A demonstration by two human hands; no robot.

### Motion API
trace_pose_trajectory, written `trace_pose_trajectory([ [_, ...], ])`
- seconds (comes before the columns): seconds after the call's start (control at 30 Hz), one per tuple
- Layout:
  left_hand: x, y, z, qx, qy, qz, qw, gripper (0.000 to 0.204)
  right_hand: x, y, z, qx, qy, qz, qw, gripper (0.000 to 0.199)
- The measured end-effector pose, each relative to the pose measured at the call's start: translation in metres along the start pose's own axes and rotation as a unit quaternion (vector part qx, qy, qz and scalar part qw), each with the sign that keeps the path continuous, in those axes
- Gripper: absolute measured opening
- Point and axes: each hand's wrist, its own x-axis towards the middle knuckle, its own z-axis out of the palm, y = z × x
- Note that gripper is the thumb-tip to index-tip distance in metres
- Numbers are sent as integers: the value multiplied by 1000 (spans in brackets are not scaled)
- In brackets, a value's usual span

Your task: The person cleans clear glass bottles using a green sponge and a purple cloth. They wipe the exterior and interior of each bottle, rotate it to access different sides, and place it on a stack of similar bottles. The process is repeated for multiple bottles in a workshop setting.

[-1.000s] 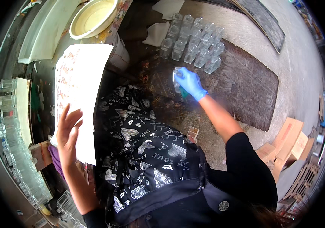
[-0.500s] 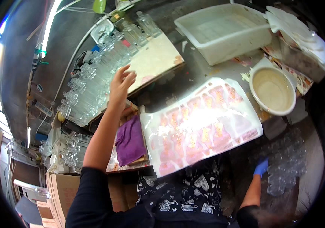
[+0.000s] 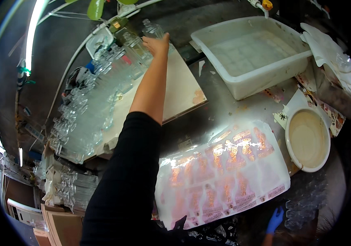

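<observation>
My left hand is bare and stretched far across to the back. Its thumb and fingers are spread at the lower part of a clear glass bottle, which stands at the end of a row. Whether it touches the glass I cannot tell. Several more clear bottles crowd the pale board. At the lower right, my right hand, in a blue glove, has its fingers apart beside a cluster of clear glassware. Between the arms lies a glossy sheet of pink and gold transfers.
A large white plastic basin stands at the back right, with a tap above it. An oval white bowl holds cloudy liquid. White crumpled sheets sit at the far right. More glass bottles and cardboard are at the left.
My left hand has moved farther back and right, up to the end bottle. My right hand now shows its fingers apart. The view has shifted, and my left sleeve covers the purple cloth.
</observation>
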Motion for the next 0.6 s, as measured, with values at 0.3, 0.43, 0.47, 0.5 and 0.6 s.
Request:
trace_pose_trajectory([
  [0.3,21,33,-2,22,1,-73,997,88,-47,-7,-2,80,10,-20,997,31],
  [0.43,34,2,-25,-256,-131,-124,950,61,-38,-2,8,123,44,-69,989,31],
  [0.47,24,14,-49,-359,-247,-177,882,58,-39,0,11,133,55,-76,987,31],
  [0.5,8,21,-77,-448,-356,-233,787,55,-46,-2,0,137,41,-49,989,31],
  [0.6,-21,52,-156,-466,-398,-231,755,53,-44,-39,-13,151,25,-27,988,30],
])
